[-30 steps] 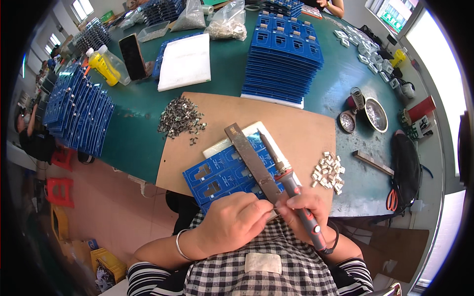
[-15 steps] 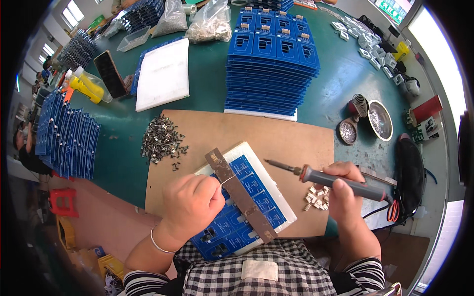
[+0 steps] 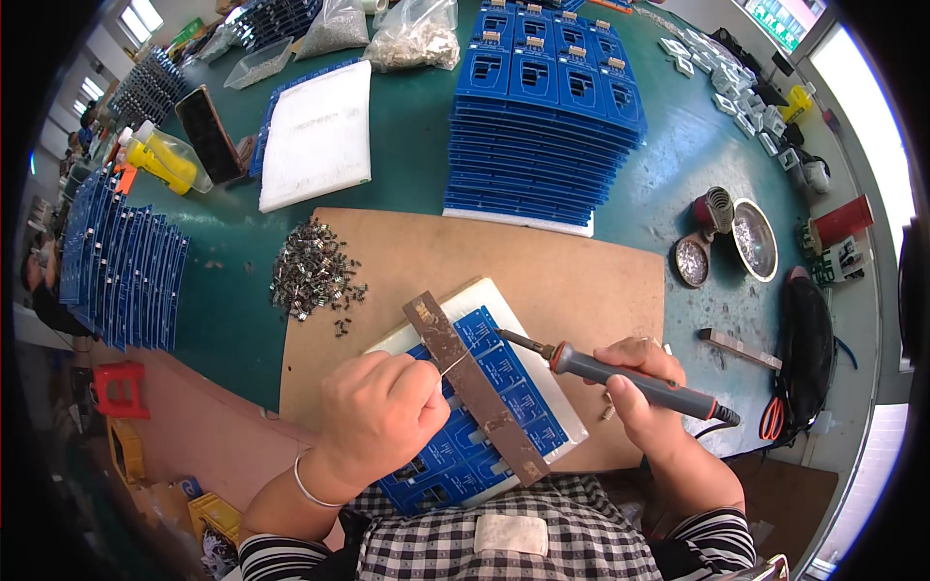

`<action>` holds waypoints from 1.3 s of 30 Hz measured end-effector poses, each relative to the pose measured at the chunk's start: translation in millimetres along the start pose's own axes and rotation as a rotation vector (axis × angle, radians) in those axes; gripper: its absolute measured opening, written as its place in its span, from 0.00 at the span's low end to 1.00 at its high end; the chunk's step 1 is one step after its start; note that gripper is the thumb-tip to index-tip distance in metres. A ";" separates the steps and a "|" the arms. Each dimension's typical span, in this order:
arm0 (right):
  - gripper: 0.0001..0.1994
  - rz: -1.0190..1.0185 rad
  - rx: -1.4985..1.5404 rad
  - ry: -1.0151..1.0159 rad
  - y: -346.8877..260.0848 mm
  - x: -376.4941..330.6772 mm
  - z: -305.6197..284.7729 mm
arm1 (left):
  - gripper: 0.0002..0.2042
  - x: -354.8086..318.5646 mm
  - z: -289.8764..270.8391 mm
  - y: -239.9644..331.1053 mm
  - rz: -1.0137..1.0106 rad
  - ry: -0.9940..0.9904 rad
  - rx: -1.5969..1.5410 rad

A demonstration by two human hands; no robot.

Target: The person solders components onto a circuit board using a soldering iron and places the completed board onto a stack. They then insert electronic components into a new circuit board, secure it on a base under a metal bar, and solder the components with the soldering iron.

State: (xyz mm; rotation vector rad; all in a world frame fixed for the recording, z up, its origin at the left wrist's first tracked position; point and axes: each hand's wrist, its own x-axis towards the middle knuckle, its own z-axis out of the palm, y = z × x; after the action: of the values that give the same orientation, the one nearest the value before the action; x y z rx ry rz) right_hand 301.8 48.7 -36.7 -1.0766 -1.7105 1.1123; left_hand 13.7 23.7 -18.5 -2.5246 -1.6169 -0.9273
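Observation:
My right hand (image 3: 647,395) is wrapped around the grey handle of a soldering iron (image 3: 620,377), whose dark tip is at the upper right edge of a blue circuit board (image 3: 531,407); contact cannot be made out. In my closed left hand (image 3: 380,412) I pinch a thin silvery solder wire (image 3: 454,364), which reaches over a brown flat bar (image 3: 477,389). That bar lies slantwise across the board, which rests on a white foam pad (image 3: 564,418). Part of the board is hidden under my left hand and the bar.
Small black components (image 3: 315,271) lie heaped at left on the brown mat (image 3: 572,261). Beyond stands a tall stack of blue boards (image 3: 533,145). To the right are a metal bowl (image 3: 767,228), an iron stand (image 3: 712,215) and orange-handled scissors (image 3: 772,418).
My right hand has brought the soldering iron left and slightly down, its tip now at the board's edge. The left hand has shifted slightly right, still pinching the solder wire.

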 end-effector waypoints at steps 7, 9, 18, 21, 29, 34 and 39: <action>0.16 0.031 0.031 -0.023 0.0 0.5 1.3 | 0.11 -0.1 -2.5 1.2 0.007 0.004 0.009; 0.16 0.044 0.033 -0.030 -0.1 0.7 1.2 | 0.11 -0.1 -2.1 0.7 0.005 -0.001 0.009; 0.16 0.037 0.059 -0.020 2.2 2.0 3.2 | 0.11 0.4 0.2 -0.2 0.014 -0.019 0.027; 0.16 0.080 0.060 -0.023 1.0 2.8 3.2 | 0.11 0.6 0.2 -0.2 0.020 -0.026 0.047; 0.15 0.059 0.086 -0.026 2.0 6.6 5.5 | 0.11 2.3 2.2 -1.1 0.013 -0.025 0.061; 0.13 0.020 0.055 -0.043 3.8 9.7 5.7 | 0.11 3.8 3.1 -2.4 0.021 -0.025 0.085; 0.13 -0.015 0.029 -0.045 6.1 12.0 6.7 | 0.11 6.0 5.6 -3.4 0.017 -0.023 0.080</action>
State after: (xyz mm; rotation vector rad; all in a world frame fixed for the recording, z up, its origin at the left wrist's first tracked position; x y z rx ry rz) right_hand 293.2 59.8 -42.2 -1.0262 -1.7293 1.1562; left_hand 15.4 32.0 -21.3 -2.5011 -1.6014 -0.8186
